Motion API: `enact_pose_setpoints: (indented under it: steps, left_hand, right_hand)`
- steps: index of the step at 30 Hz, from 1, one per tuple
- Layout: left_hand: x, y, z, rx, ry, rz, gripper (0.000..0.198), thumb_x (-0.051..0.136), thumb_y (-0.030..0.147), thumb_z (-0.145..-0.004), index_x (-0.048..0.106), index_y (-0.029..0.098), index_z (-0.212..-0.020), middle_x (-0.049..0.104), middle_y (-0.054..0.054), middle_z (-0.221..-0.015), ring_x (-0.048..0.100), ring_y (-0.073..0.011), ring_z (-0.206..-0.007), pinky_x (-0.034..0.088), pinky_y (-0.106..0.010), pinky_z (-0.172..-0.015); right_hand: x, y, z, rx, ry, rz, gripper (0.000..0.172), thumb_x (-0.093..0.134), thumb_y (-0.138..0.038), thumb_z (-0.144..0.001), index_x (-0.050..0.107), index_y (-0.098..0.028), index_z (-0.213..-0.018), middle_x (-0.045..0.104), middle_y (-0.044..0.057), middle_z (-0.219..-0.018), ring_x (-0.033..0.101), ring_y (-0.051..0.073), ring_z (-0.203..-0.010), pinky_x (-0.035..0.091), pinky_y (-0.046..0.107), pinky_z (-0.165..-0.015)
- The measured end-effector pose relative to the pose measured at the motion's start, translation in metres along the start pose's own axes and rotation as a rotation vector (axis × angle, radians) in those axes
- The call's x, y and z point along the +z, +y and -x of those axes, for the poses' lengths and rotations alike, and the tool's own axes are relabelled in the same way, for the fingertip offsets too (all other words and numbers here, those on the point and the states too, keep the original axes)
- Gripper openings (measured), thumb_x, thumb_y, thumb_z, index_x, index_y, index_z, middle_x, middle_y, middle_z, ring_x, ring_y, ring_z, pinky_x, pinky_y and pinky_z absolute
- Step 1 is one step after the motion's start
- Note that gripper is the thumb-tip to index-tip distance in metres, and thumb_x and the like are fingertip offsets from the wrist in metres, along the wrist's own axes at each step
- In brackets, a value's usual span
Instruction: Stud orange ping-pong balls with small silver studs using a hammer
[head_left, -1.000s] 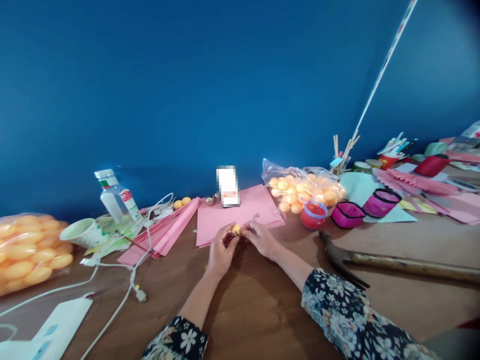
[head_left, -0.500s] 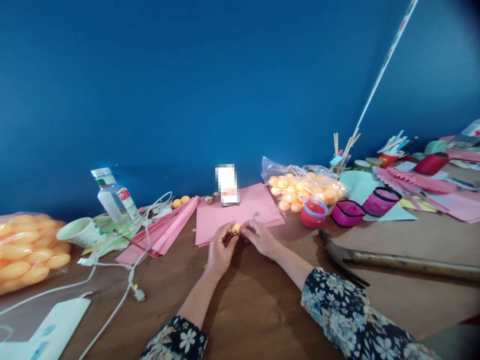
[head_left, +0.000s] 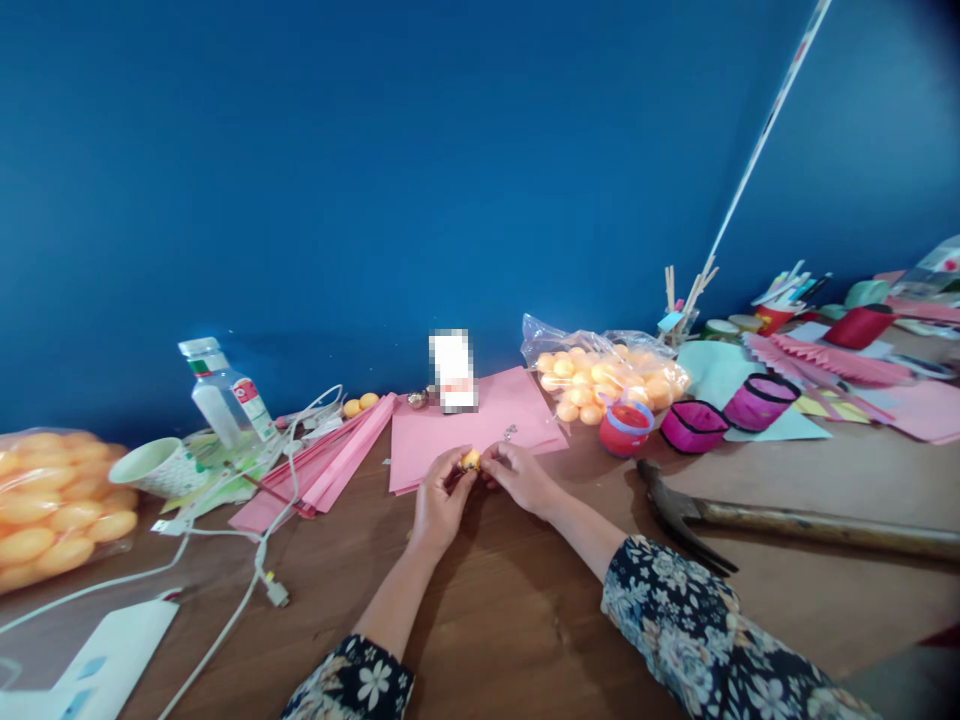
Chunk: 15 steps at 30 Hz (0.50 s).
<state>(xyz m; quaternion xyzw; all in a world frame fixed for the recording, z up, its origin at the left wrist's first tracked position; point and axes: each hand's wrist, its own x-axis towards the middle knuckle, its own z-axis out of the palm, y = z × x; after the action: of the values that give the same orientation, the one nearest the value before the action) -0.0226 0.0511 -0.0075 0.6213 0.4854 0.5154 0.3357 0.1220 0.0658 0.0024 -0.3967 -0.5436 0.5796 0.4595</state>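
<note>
Between the thumb and fingers of my left hand [head_left: 442, 494] is a small orange ball [head_left: 470, 460] with dark marks on it, held just above the table near the front edge of the pink paper. My right hand [head_left: 519, 478] is closed in a pinch at the ball's right side, its fingertips against or very near it. Whatever those fingertips hold is too small to make out. Past my right hand, a few tiny shiny pieces [head_left: 511, 432] lie on the pink paper [head_left: 420, 450].
Right: a hammer [head_left: 795, 522], magenta fabric cups [head_left: 694, 426], a red cup [head_left: 625, 430] and a bag of orange balls [head_left: 577, 375]. Left: white cables [head_left: 259, 560], a clear bottle [head_left: 225, 395], a paper cup [head_left: 154, 467] and another ball bag [head_left: 56, 500]. A blue wall [head_left: 375, 180] rises behind.
Both hands keep the same hold on the ball, with hardly any finger movement. The whole view has shifted very slightly.
</note>
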Motion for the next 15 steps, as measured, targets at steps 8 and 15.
enact_pose_setpoints:
  steps: [8, 15]
  left_hand:
    - [0.0003, -0.0018, 0.0005, -0.007, 0.006, 0.000, 0.031, 0.058, 0.029, -0.073, 0.059, 0.019, -0.102, 0.060, -0.008, -0.106, 0.056, -0.0201, -0.099, 0.042, -0.035, -0.089]
    - [0.0019, -0.0036, 0.0004, -0.040, -0.004, 0.038, 0.032, 0.058, 0.030, -0.073, 0.059, 0.017, -0.102, 0.062, -0.009, -0.106, 0.057, -0.0210, -0.099, 0.042, -0.036, -0.090]
  right_hand:
    - [-0.0001, 0.0006, 0.0003, -0.002, -0.002, -0.041, 0.030, 0.062, -0.044, -0.066, 0.052, -0.015, -0.071, 0.055, -0.002, -0.064, 0.055, 0.009, -0.057, 0.047, 0.026, -0.060]
    - [0.0026, -0.0047, 0.0021, -0.001, -0.004, -0.051, 0.030, 0.064, -0.043, -0.065, 0.052, -0.015, -0.069, 0.055, -0.001, -0.067, 0.055, 0.010, -0.060, 0.047, 0.026, -0.062]
